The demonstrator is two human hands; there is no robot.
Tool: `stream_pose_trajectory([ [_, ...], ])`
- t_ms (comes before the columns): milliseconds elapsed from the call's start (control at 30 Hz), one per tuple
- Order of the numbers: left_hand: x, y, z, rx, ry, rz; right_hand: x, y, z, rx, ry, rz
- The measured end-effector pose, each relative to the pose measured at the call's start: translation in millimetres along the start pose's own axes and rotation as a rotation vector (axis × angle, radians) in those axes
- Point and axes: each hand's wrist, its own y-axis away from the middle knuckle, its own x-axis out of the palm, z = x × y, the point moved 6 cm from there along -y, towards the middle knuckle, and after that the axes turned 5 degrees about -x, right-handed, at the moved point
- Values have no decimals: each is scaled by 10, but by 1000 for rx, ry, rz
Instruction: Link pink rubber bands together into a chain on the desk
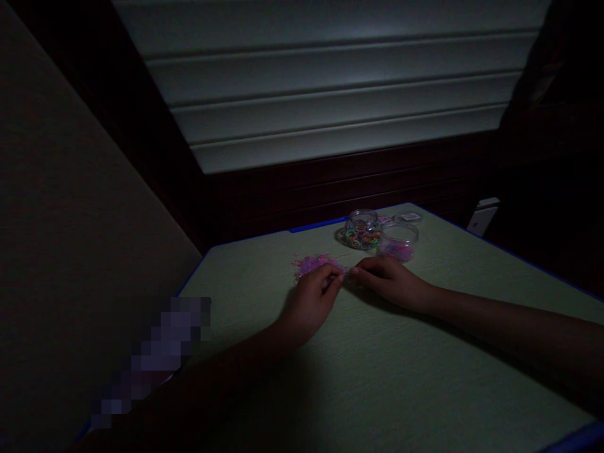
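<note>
My left hand (314, 299) is closed in a pinch at the near edge of a loose pile of tiny pink and purple pieces (314, 263), perhaps small elastic bands. Facing it, my right hand (389, 280) also pinches, thumb against finger. The fingertips almost meet, with something small and pale between them, too dim to name. Just beyond my right hand stands an uncapped clear jar (397, 242) with pink and purple pieces in its bottom. Beside that, another clear jar (362, 231) holds multicoloured rings that look like hair ties.
The pale green table (368, 377) has a blue edge. A clear lid (409, 218) with a white label lies behind the jars. Slatted blinds (340, 82) hang beyond the table. A white box-like object (483, 216) stands past the right edge. A pixelated patch covers the lower left.
</note>
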Motion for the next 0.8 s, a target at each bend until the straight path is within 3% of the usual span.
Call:
stream_pose_trajectory([
  [800, -8, 2, 21, -9, -28, -24, 5, 8, -41, 59, -172, -13],
])
